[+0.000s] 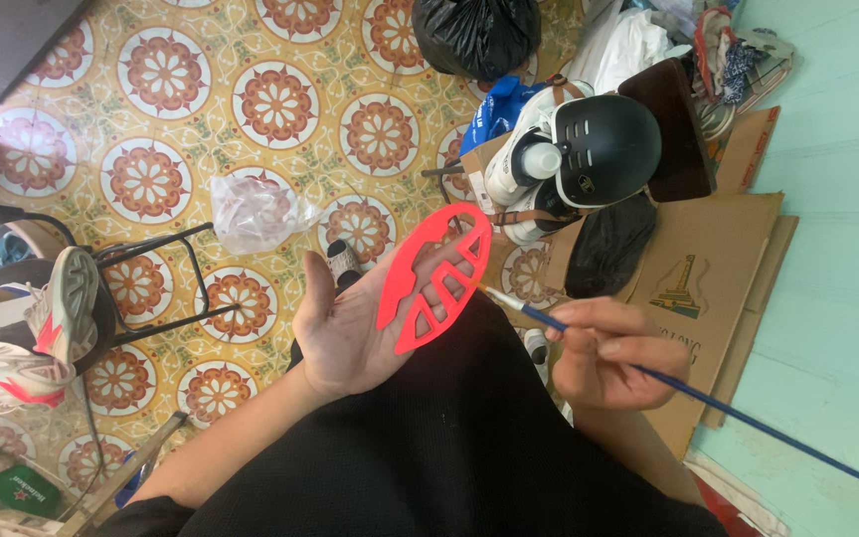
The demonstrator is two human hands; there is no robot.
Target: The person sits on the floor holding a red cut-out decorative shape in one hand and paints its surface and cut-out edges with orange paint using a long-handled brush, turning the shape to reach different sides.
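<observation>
While the left hand (350, 333) lies open and flat, carrying the red cutout shape (436, 278) at mid-frame, the right hand (613, 353), closed on a blue brush (708, 398), should probably make light strokes so the unclamped piece stays put.

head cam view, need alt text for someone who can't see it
Seen from above, a person's left hand holds a flat coral-red cut-out sole piece on its open palm, while the right hand points a thin blue paintbrush at its edge. Below lie a patterned tile floor, a black helmet and cardboard.
</observation>
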